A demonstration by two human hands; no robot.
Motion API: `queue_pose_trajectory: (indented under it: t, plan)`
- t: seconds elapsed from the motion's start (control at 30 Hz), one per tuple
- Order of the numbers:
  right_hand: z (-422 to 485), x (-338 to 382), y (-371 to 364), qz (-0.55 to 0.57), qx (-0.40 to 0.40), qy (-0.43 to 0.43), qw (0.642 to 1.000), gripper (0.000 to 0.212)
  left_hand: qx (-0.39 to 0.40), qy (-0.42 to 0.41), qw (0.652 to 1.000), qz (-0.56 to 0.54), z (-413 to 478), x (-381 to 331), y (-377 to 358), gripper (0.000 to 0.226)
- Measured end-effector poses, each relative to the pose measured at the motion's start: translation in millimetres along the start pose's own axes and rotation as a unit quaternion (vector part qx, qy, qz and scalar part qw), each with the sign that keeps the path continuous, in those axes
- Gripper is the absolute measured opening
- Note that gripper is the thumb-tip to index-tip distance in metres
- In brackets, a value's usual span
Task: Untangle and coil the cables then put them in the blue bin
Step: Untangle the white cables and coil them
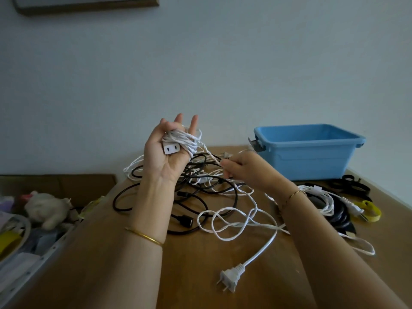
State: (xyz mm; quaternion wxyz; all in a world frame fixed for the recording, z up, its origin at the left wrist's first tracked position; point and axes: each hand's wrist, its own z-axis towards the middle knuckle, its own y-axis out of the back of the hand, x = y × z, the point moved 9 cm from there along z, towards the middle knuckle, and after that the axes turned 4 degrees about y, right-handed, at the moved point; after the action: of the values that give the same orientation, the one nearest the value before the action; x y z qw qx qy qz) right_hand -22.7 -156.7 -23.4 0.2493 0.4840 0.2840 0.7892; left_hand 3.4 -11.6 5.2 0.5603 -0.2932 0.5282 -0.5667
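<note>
white cable around left hand

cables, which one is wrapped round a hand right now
The white cable with the two-slot socket end, looped round the left hand. The black cables lie loose on the table.

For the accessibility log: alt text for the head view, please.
The left hand holds up a partly coiled white cable; the right hand pinches its loose strand above tangled black and white cables on a wooden table. A blue bin stands behind, right.
</note>
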Motion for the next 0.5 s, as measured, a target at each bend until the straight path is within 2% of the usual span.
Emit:
queue_pose_trajectory:
  t: [0.17, 0.27, 0.33, 0.43, 0.5]
  plan:
    - [-14.9, 20.5, -25.3, 0.056, 0.184, 0.003, 0.981, 0.016, 0.013, -0.007, 0.995, 0.1, 5.0, 2.1, 7.3, 0.012]
    - [-23.0, 30.9, -26.9, 0.02, 0.245, 0.008, 0.969, 0.026, -0.005, -0.003, 0.982, 0.191, 4.2, 8.9, 11.6, 0.009]
    - [-26.6, 33.7, -24.8, -0.001, 0.257, 0.008, 0.966, 0.028, -0.012, -0.019, 0.959, 0.283, 4.2, 11.4, 10.4, 0.012]
    - [-28.6, 31.6, -21.7, 0.061, 0.242, -0.036, 0.968, 0.026, -0.021, -0.107, 0.874, 0.473, 2.2, 4.9, 5.5, 0.023]
    - [-27.4, 29.6, -19.4, 0.044, 0.227, -0.058, 0.971, 0.023, -0.012, -0.159, 0.785, 0.598, -1.0, 4.2, -0.4, 0.023]
